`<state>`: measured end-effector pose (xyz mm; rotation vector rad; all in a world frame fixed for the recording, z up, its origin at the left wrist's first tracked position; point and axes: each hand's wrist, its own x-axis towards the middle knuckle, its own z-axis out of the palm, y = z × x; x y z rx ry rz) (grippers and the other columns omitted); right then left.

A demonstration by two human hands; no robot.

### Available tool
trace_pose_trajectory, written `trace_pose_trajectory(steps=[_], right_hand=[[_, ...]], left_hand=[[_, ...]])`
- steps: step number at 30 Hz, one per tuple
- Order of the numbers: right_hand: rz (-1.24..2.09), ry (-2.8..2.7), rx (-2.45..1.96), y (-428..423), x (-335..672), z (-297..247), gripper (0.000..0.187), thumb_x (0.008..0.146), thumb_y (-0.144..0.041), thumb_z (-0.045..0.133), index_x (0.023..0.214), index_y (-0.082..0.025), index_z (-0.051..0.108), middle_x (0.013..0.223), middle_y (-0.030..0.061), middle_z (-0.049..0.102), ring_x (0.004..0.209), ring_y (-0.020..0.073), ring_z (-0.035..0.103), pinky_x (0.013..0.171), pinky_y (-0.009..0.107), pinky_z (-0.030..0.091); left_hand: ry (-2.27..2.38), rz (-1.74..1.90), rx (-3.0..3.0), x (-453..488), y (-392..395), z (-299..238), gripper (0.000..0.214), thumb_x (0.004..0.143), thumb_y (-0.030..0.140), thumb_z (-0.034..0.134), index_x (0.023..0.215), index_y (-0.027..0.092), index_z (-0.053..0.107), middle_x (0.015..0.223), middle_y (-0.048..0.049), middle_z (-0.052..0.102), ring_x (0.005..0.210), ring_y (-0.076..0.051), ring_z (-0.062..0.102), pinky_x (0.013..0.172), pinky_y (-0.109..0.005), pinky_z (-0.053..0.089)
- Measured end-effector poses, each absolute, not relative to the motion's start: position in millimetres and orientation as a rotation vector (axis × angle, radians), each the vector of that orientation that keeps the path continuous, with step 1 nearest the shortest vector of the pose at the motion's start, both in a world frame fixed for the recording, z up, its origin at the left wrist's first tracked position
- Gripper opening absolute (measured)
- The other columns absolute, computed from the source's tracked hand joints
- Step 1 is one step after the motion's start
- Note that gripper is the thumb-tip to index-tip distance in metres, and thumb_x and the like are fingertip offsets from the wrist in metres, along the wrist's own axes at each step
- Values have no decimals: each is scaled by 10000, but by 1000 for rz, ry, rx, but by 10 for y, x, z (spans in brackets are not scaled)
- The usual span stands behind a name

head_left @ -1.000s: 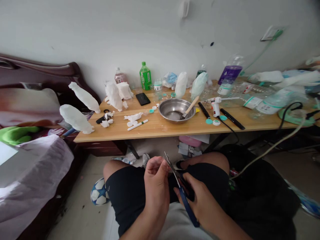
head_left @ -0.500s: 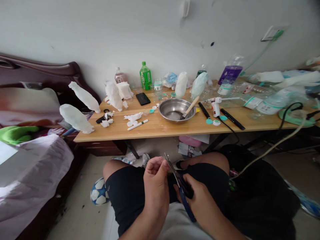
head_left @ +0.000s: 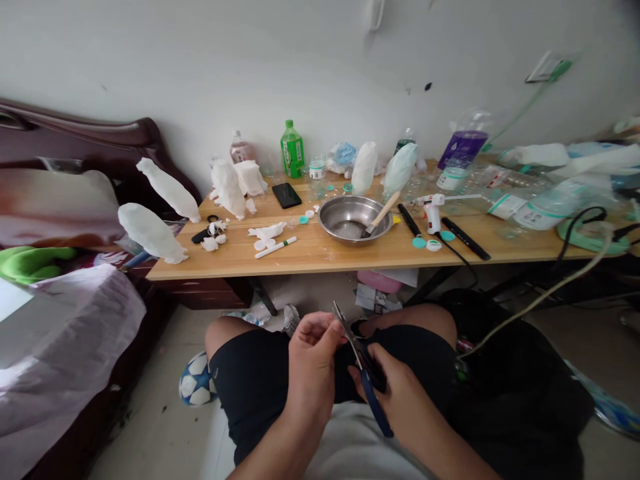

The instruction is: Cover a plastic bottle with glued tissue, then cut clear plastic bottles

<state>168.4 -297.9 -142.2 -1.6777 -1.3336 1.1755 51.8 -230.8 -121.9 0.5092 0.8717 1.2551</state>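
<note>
Cutting looks unfinished: right hand (head_left: 397, 387) closed round scissors (head_left: 367, 385), blades at curled left hand (head_left: 313, 353), hold unclear; white figures (head_left: 151, 233) stand shaped on worktop (head_left: 320, 259).

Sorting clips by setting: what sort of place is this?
Probably a bedroom doubling as a craft space: there's a headboard on the left, and a glue gun on the table.

Bowl (head_left: 336, 235): on the table (head_left: 300, 261) before me, paintbrush (head_left: 386, 213) in it
Hot glue gun (head_left: 433, 217): right of the bowl
Smartphone (head_left: 287, 195): left of it, farther
Scissors (head_left: 369, 387): in my right hand (head_left: 403, 387)
</note>
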Motion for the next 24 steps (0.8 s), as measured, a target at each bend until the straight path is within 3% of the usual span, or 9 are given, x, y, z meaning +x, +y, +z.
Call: trace_pose_trajectory(steps=[9,16,24], right_hand=[[1110,-1425,-1719,-2961,1779,-1473,161,855,-336,527,757,-239,445,713,4,626,646,163,605,597,255,449],[1125,-1453,-1728,-3001,1823,-1477,73,788,-206,527,817,-239,469,792,15,642,722,176,621,681,283,482],[1152,-1498,-1764,-2994,1861,-1421,86,776,-202,540,801,-235,465,809,21,631,728,165,602,689,275,469]], left_hand=[[806,1192,497,467,-2255,-1217,152,682,245,831,732,158,716,689,-2,682,619,-89,604,627,-201,502],[838,1122,637,408,-2228,-1194,176,685,259,830,732,145,705,663,-10,682,605,-99,596,633,-219,488],[846,1022,779,293,-2186,-1233,163,721,256,800,749,147,682,625,-1,663,605,-103,583,627,-218,459]])
